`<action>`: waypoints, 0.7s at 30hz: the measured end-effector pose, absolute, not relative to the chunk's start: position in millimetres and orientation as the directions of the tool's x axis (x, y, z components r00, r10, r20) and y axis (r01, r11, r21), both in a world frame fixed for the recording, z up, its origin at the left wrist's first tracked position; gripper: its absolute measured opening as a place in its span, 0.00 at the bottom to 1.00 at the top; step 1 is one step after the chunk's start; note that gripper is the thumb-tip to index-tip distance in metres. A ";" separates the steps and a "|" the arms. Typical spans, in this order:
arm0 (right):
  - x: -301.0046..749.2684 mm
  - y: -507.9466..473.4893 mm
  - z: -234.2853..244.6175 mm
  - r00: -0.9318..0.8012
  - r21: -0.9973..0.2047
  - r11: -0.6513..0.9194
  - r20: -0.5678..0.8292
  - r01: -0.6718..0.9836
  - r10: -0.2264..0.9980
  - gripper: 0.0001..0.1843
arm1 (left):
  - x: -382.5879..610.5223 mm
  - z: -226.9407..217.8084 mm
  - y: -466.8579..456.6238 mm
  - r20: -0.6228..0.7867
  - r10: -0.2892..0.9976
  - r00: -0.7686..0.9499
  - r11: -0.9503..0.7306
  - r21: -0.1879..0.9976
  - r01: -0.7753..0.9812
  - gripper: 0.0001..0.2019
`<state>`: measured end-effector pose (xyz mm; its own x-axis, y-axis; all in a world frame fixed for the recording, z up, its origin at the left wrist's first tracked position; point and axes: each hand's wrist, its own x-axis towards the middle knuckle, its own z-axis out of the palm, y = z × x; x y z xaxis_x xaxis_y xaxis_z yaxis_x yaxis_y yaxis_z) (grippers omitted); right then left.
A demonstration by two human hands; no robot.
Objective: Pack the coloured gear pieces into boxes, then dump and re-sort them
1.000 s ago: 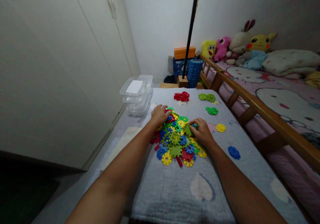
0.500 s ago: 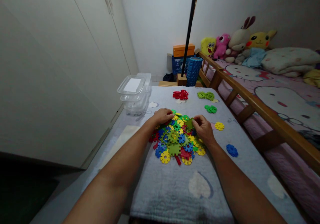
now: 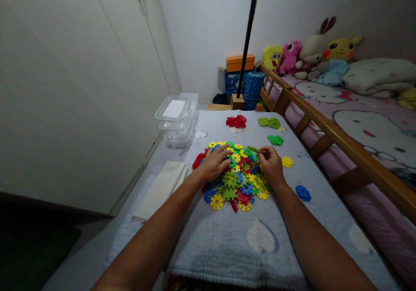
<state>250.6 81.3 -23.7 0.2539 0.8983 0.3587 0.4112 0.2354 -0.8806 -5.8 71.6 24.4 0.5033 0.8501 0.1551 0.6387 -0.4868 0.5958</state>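
A heap of plastic interlocking pieces (image 3: 239, 179) in yellow, blue, red and green lies mid-table, made up of notched discs and squares. Over its left part rests my left hand (image 3: 217, 162), fingers spread and touching the pieces. At the heap's right edge, my right hand (image 3: 271, 163) pinches an olive-green piece (image 3: 253, 149), seen nearly edge-on. Small sorted groups lie beyond and to the right: red pieces (image 3: 236, 121), olive-green pieces (image 3: 269, 123), green discs (image 3: 275, 140), yellow discs (image 3: 287, 162) and blue discs (image 3: 303, 193).
Stacked clear plastic boxes (image 3: 178, 120) stand at the table's back left. A folded cream cloth (image 3: 161, 190) lies by my left forearm. To the right runs a wooden bed rail (image 3: 328, 135), with plush toys on the bed behind. A black pole (image 3: 246, 44) rises past the far edge.
My left hand has come nearer and right, its fingers spreading over the heap. My right hand has lifted the olive-green piece and turned it edge-on, uncovering a red piece below.
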 end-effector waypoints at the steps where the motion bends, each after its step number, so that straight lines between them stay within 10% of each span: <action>1: 251.7 82.4 -24.7 0.260 -0.864 0.252 0.389 0.436 0.884 0.10 | -8.5 24.5 66.9 0.150 0.884 0.443 -0.438 0.596 0.672 0.19; 11: 259.4 88.8 -29.7 0.284 -0.769 0.280 0.508 0.575 0.813 0.07 | -28.4 -17.9 49.8 0.140 0.987 -0.075 -0.005 0.502 0.865 0.24; 21: 259.6 92.2 -36.1 0.301 -0.802 0.235 0.452 0.549 0.840 0.08 | -16.3 -22.8 60.5 0.270 0.958 0.099 -0.261 0.672 0.693 0.24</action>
